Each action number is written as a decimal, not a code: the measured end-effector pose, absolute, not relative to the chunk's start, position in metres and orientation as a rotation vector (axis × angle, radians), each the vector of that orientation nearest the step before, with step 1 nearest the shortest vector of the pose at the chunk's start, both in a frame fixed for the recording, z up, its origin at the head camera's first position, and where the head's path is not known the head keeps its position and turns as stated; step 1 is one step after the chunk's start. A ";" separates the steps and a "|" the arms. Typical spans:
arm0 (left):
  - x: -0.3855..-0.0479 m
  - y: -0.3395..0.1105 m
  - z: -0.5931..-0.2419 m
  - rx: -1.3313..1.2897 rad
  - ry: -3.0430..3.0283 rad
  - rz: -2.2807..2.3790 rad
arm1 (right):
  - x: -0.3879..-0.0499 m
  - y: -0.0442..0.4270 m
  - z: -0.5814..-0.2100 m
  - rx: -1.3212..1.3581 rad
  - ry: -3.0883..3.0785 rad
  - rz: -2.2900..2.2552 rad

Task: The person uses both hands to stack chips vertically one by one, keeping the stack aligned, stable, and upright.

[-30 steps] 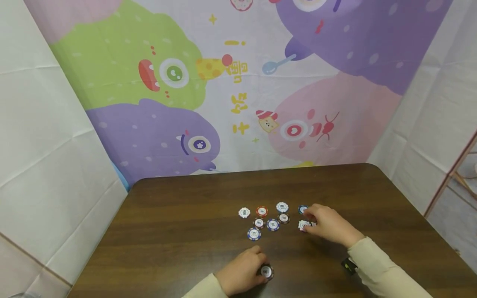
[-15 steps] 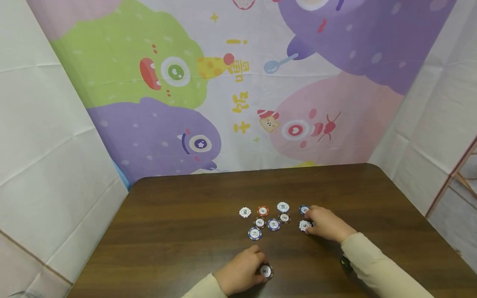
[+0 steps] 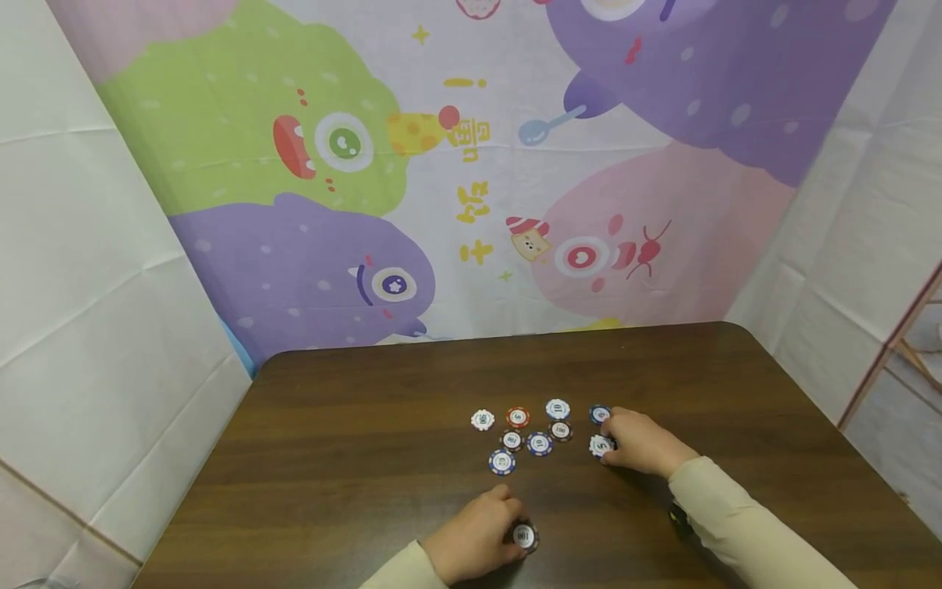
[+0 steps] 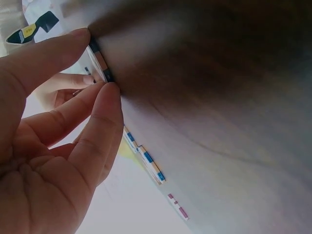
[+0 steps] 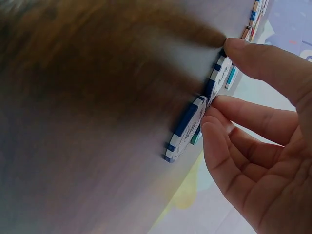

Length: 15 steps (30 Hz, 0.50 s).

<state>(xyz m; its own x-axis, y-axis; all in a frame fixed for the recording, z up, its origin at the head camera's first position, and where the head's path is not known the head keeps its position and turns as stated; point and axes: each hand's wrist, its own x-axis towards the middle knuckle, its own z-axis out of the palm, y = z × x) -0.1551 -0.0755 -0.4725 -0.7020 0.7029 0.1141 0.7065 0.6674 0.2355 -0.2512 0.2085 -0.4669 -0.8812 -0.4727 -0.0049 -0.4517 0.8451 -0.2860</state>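
Note:
Near the table's front edge, my left hand (image 3: 477, 536) pinches a dark chip (image 3: 525, 537) marked 100 between thumb and fingers; the left wrist view shows the chip's edge (image 4: 101, 59) between the fingertips. Farther right, my right hand (image 3: 648, 442) has its thumb and fingertips round a white chip (image 3: 600, 446) lying on the table. A blue chip (image 3: 599, 414) lies just beyond the right index finger. In the right wrist view one chip (image 5: 218, 75) is between thumb and fingers, and another (image 5: 187, 127) lies past the fingertips.
Several chips lie left of my right hand: white (image 3: 482, 420), red (image 3: 518, 417), light blue (image 3: 558, 410), brown (image 3: 560, 431) and blue ones (image 3: 502, 462). The brown wooden table (image 3: 353, 433) meets a cartoon-printed cloth (image 3: 486, 303) at its back. A black item (image 3: 679, 517) is by the right sleeve.
My right hand has shifted slightly left, its fingertips closer round the white chip. A pale chip edge seen earlier beside that chip is now hidden. My left hand has stayed about where it was.

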 end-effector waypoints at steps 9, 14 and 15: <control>-0.155 -0.075 -0.472 -1.199 -2.855 -0.414 | -0.253 0.206 -0.467 -0.739 2.960 -0.405; -0.155 -0.075 -0.472 -1.189 -2.854 -0.421 | -0.253 0.205 -0.468 -0.740 2.955 -0.425; -0.155 -0.075 -0.472 -1.187 -2.855 -0.419 | -0.253 0.205 -0.468 -0.743 2.956 -0.424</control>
